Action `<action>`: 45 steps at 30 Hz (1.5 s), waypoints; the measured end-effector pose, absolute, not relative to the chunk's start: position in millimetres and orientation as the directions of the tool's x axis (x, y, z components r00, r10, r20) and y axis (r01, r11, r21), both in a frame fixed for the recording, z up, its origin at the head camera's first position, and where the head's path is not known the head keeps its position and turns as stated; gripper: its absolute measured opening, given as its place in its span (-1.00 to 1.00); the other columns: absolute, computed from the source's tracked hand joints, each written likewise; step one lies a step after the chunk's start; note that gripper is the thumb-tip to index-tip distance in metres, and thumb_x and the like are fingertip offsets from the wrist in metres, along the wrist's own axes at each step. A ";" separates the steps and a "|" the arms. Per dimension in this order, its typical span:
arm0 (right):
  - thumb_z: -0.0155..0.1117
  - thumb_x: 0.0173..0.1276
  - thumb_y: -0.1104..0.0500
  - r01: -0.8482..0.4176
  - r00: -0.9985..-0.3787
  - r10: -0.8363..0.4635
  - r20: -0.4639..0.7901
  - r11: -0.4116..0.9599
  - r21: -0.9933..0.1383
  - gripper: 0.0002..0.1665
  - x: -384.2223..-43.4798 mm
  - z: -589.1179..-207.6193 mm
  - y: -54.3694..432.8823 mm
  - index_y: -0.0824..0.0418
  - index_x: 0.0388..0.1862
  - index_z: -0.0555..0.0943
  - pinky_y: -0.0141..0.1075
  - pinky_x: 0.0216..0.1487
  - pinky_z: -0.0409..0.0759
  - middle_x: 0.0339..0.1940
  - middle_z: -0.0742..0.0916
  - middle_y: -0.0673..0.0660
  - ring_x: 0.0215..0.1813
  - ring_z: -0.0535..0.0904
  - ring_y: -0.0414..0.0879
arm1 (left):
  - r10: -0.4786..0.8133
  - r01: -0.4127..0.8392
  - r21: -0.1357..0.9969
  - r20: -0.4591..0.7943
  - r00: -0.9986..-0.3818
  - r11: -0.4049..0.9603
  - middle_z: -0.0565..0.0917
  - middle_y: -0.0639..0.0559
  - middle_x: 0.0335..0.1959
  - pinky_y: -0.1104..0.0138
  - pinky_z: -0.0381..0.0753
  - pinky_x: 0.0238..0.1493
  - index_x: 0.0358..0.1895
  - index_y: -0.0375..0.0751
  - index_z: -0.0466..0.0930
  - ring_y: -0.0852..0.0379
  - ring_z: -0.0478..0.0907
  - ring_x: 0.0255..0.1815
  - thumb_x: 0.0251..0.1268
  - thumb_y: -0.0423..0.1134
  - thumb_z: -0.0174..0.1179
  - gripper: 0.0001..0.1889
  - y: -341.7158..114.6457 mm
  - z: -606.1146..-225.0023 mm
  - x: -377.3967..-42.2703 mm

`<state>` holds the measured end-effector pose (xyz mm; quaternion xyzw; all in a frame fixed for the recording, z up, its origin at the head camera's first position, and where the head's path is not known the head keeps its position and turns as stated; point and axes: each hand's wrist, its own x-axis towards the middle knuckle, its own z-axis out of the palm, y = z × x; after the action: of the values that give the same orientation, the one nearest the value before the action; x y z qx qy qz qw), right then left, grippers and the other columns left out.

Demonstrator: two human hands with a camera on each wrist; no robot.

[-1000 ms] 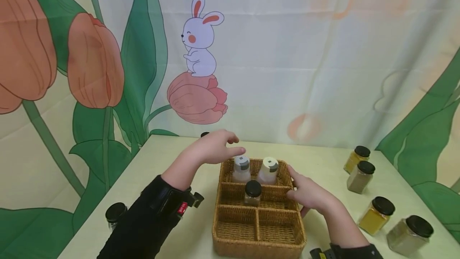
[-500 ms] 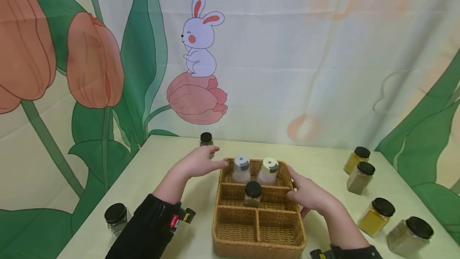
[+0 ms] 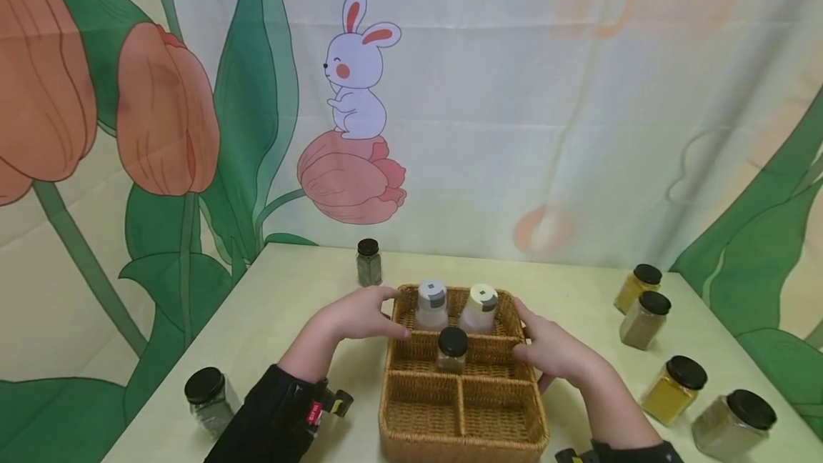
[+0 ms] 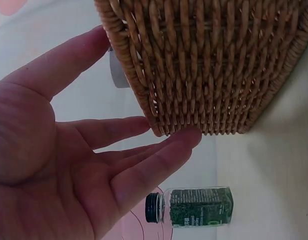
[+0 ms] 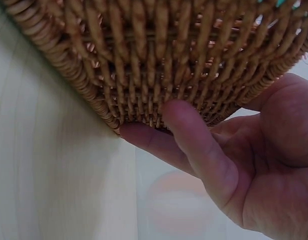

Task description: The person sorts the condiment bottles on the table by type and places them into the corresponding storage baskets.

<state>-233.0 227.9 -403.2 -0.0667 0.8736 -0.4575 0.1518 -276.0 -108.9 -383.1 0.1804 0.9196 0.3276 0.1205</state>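
A woven wicker basket (image 3: 464,441) with several compartments stands on the table in the head view. Two white-capped shakers (image 3: 431,306) are in its back compartment, and a black-lidded jar (image 3: 453,349) is in the middle one. My left hand (image 3: 360,313) is at the basket's back left corner, thumb at the rim. In the left wrist view its fingers (image 4: 154,170) are nearly straight and reach the outer wall. My right hand (image 3: 556,349) holds the right side, its thumb over the rim. Its fingers (image 5: 199,140) lie against the outer wall in the right wrist view.
A jar of green herbs (image 3: 369,263) stands behind my left hand. Another black-lidded jar (image 3: 211,399) is at the left, partly behind the sleeve. Several jars line the right side, among them a yellow one (image 3: 674,388). A printed curtain (image 3: 476,127) hangs behind the table.
My left hand has moved back from above the shakers, left and down to the basket's left rim. The herb jar behind it has come into view. My right hand has stayed on the basket.
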 end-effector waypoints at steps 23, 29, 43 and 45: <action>0.21 0.33 0.41 0.011 -0.936 -0.283 -0.211 0.573 -0.819 0.13 -230.8 -402.0 222.2 0.15 0.71 -0.19 0.03 -0.63 0.65 0.43 0.27 0.70 -0.16 0.73 0.11 | 0.473 0.353 0.622 -0.031 -0.881 0.698 0.58 -0.22 0.28 -0.03 0.56 0.17 0.37 -0.33 0.49 -0.13 0.54 0.25 0.15 -0.17 0.44 -0.31 -115.1 -401.1 -269.7; 0.33 0.38 0.28 0.021 -0.938 -0.265 -0.222 0.597 -0.802 0.12 -231.9 -402.9 223.8 0.16 0.71 -0.14 0.03 -0.62 0.66 0.40 0.33 0.67 0.02 0.69 0.20 | 0.483 0.369 0.618 -0.020 -0.876 0.694 0.59 -0.25 0.25 -0.04 0.56 0.16 0.35 -0.37 0.50 -0.16 0.53 0.25 0.18 -0.22 0.39 -0.36 -112.6 -406.3 -271.1; 0.28 0.51 -0.03 -0.087 -0.962 -0.241 -0.125 0.711 -0.697 0.05 -236.8 -360.4 242.1 0.28 0.68 -0.10 -0.10 -0.54 0.68 0.43 0.33 0.63 -0.59 0.67 0.07 | 0.485 0.361 0.629 -0.028 -0.874 0.688 0.65 -0.16 0.19 -0.01 0.57 0.16 0.25 -0.28 0.63 -0.08 0.55 0.22 0.20 -0.19 0.42 -0.47 -106.0 -406.6 -282.4; 0.28 0.51 -0.03 -0.136 -0.964 -0.250 -0.086 0.750 -0.647 0.04 -239.3 -351.0 243.1 0.32 0.67 -0.07 -0.12 -0.53 0.66 0.41 0.35 0.64 -0.63 0.63 0.03 | 0.484 0.353 0.634 -0.038 -0.875 0.688 0.65 -0.15 0.19 -0.01 0.56 0.16 0.24 -0.28 0.63 -0.07 0.55 0.22 0.20 -0.19 0.43 -0.47 -105.9 -407.2 -282.9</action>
<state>-239.3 243.1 -351.0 -0.1036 0.9316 -0.3382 0.0840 -282.9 -105.9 -407.2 0.2291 0.9132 0.3215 0.1012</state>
